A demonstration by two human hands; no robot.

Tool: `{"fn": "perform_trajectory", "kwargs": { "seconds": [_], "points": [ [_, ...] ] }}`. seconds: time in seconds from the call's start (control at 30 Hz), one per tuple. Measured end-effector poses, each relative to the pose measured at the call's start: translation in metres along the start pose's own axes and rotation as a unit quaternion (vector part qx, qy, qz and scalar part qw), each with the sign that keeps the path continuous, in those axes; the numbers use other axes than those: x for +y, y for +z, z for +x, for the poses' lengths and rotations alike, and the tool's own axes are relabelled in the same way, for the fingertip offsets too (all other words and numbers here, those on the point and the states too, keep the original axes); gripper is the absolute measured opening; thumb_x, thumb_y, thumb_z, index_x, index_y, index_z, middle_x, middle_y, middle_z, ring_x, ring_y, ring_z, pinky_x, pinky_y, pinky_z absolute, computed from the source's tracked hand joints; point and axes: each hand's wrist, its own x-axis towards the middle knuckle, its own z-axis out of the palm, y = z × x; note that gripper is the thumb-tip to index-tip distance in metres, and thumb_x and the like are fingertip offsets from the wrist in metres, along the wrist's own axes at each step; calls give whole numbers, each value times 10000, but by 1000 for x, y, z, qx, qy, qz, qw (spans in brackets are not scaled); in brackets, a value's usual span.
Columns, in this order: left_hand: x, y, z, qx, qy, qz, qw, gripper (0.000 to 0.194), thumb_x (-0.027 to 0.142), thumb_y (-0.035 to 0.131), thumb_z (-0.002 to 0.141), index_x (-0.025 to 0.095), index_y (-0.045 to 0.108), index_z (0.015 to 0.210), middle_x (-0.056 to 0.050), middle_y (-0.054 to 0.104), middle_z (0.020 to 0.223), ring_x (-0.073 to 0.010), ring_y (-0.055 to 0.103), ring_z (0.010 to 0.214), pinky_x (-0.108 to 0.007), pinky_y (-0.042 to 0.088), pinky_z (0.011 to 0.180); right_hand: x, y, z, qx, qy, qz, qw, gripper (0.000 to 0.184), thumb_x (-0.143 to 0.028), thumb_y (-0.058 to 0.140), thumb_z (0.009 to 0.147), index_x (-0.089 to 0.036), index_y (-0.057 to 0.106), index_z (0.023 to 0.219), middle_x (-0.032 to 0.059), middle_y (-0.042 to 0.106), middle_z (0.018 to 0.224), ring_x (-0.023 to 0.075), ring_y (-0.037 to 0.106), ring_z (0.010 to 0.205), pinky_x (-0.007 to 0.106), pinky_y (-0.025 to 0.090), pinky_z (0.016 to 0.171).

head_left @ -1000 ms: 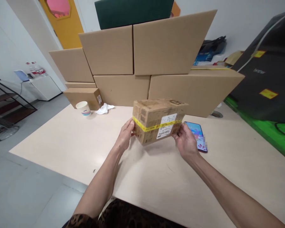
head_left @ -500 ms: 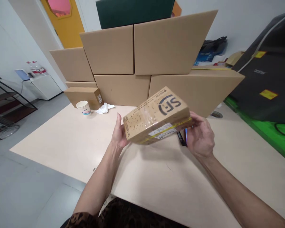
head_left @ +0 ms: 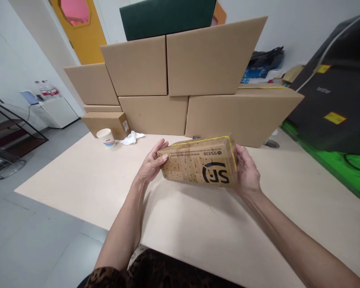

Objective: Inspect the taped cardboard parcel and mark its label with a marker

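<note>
A small cardboard parcel (head_left: 198, 165) with a black printed logo, clear tape and a yellow tape edge is held just above the pale table (head_left: 204, 232), its logo side turned toward me. My left hand (head_left: 151, 165) grips its left end, thumb on the front. Its right end rests in my right hand (head_left: 246, 172), whose fingers wrap behind it. The phone seen earlier is hidden behind the parcel and my right hand.
A wall of large plain cardboard boxes (head_left: 210, 60) stands along the table's far side, with a small box (head_left: 106, 122), a paper cup (head_left: 105, 137) and crumpled tissue (head_left: 131, 138) at the left. A black and green machine (head_left: 333, 108) sits right.
The parcel has been rotated in both hands: the label side faced me first, then it tipped, and now the logo side faces me. It covers the phone.
</note>
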Motion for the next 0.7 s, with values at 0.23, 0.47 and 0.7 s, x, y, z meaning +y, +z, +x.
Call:
{"fn": "perform_trajectory", "kwargs": {
  "seconds": [0.23,0.47,0.7],
  "points": [
    [-11,5,4,184,-37,42,981,751,600,813,765,241,575,1381,-146,603,1455,-321,535,1402,-445,404,1182,11,14,-14,2,28,21,999,276,-514,743,808,-278,752,950,14,781,1105,271,645,1258,452,490,1113],
    [-28,13,5,291,-69,48,953,993,631,782,765,223,314,1541,-170,503,1516,-293,524,1405,-367,457,1120,33,6,-18,40,92,-13,995,477,-693,743,773,-262,748,976,15,803,1072,282,670,1245,430,554,1052],
    [-25,22,2,219,-12,44,975,506,376,827,673,202,671,1121,-77,726,1102,-288,653,1134,-396,502,1018,33,5,-17,64,59,26,996,426,-685,707,802,-290,730,960,3,807,1040,281,687,1235,443,582,1023]
  ]
}}
